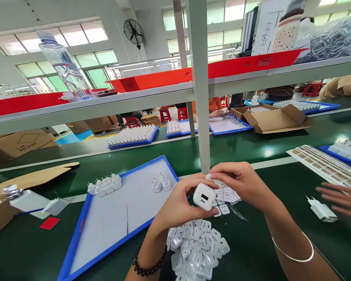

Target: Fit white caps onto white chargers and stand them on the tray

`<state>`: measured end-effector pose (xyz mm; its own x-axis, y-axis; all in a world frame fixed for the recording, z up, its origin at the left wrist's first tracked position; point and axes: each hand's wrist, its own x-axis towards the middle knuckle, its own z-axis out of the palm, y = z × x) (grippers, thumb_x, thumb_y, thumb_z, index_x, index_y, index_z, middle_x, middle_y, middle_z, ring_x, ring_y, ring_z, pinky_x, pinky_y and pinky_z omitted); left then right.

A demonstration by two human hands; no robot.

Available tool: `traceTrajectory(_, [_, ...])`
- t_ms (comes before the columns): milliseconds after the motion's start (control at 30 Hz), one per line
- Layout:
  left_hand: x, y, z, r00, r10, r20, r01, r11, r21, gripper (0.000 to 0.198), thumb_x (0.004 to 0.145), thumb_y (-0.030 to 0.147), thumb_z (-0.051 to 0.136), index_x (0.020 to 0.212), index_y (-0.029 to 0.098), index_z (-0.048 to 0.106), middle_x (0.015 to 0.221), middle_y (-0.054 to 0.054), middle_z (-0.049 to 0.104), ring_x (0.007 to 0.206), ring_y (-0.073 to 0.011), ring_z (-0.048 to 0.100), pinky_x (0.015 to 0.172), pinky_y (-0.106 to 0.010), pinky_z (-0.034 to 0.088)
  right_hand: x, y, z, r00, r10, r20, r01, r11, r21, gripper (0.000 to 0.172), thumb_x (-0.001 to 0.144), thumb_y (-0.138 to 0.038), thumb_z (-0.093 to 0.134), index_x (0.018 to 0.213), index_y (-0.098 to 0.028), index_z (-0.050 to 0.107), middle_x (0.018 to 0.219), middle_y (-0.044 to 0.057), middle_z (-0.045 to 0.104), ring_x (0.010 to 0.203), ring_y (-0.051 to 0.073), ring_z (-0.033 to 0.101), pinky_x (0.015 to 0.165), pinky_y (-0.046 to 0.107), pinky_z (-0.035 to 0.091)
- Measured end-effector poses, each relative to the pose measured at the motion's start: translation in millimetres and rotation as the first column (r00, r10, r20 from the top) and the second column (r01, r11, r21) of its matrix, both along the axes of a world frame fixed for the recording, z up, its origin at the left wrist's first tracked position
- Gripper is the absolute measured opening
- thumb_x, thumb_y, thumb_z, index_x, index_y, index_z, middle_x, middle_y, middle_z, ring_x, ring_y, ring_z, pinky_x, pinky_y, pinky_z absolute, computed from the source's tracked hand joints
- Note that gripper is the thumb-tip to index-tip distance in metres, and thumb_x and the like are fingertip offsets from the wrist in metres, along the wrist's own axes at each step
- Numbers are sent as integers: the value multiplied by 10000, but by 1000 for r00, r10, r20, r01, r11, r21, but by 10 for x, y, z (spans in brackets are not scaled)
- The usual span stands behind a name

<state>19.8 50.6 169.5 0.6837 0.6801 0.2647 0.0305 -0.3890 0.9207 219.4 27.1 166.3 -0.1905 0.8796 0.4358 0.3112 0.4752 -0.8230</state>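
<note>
- White plastic in the middle of it all: one white charger (204, 196), a small cube with a dark slot on the face turned to the camera, is held up above the green belt (251, 242).
- The left hand (178, 203), with a black bead bracelet at the wrist, has the cube clamped between thumb and fingers; the grip is narrow and firm.
- The right hand (242, 182), a thin silver bangle on its forearm, is just behind and to the right of the cube. Its fingers are curled down and closed on a sheet of small white squares (226, 197), with the fingertips close to the cube's top edge.
- The pile of chargers (195, 249) lies loose on the belt straight below the two hands, between the forearms.
- The blue-rimmed tray (76, 242) lies to the left of the hands, tilted across the belt. A short cluster of chargers (105, 183) stands prongs-up near its far left corner, and a smaller group (161, 183) stands near the far right corner.
- The white post (200, 78) rises from the belt just behind the hands and carries a shelf with red trays (163, 79) and a clear bottle (62, 64).
- At the right edge, another person's hand (342, 200) is flat and open, just beside a single charger (321, 210) lying on the belt.
- Across the belt there is an open cardboard box (276, 119).
</note>
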Motion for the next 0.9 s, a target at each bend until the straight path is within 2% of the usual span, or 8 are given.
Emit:
traceTrajectory(133, [-17,16,-7,997,78,7,-78,996,48,423,630,162,857,1029,192,721,1108,-89,680,957,-207,648,796,-283,528,82,4,8,996,1,-86,-10,994,-112,189,938,-296,566,996,-210,723,727,2,634,602,125,509,546,242,406])
traceTrajectory(200, [-25,21,-13,993,109,35,-112,989,93,433,636,156,853,1044,207,718,1145,-89,674,1018,-221,648,827,-291,535,131,-3,12,983,-19,-182,-9,988,-152,195,905,-297,623,1071,-225,698,732,-9,614,631,125,524,561,229,430])
traceTrajectory(300, [-26,22,-29,981,174,80,-187,963,193,408,659,153,840,1039,229,713,1161,-80,679,1101,-231,628,890,-312,529,179,-33,33,943,-31,-331,-28,985,-172,174,844,-291,720,1001,-224,682,829,5,645,757,135,583,648,219,477])
traceTrajectory(367, [-17,19,-45,971,218,95,-236,937,259,397,669,125,825,1031,235,707,1150,-71,686,1113,-226,623,926,-324,516,185,-63,60,922,-7,-387,-63,984,-167,138,831,-287,746,923,-211,678,809,1,632,750,123,581,646,203,479])
traceTrajectory(533, [26,7,-72,954,282,107,-301,886,352,429,653,13,762,1018,220,673,1110,-56,677,1059,-204,634,915,-318,504,116,-147,109,889,181,-421,-258,957,-133,96,911,-295,663,893,-203,641,917,30,666,726,116,617,616,210,506])
traceTrajectory(600, [39,3,-75,951,287,112,-308,881,359,380,665,14,738,980,207,651,1078,-52,664,1028,-198,636,882,-308,504,73,-177,108,877,219,-428,-315,935,-166,100,943,-306,621,921,-210,606,866,33,693,684,125,637,565,212,497])
traceTrajectory(700, [48,1,-81,945,306,112,-326,875,359,319,680,26,709,928,199,611,1034,-45,639,966,-187,630,823,-293,497,4,-207,97,891,198,-409,-303,930,-209,123,932,-316,638,916,-196,614,687,-8,643,558,84,545,511,183,438])
traceTrajectory(900, [48,7,-94,922,369,120,-384,825,415,267,700,67,706,907,197,599,981,-39,626,914,-181,612,772,-280,470,-146,-189,77,896,124,-427,-273,912,-307,184,824,-306,759,791,-170,640,623,-19,624,548,78,490,501,181,392])
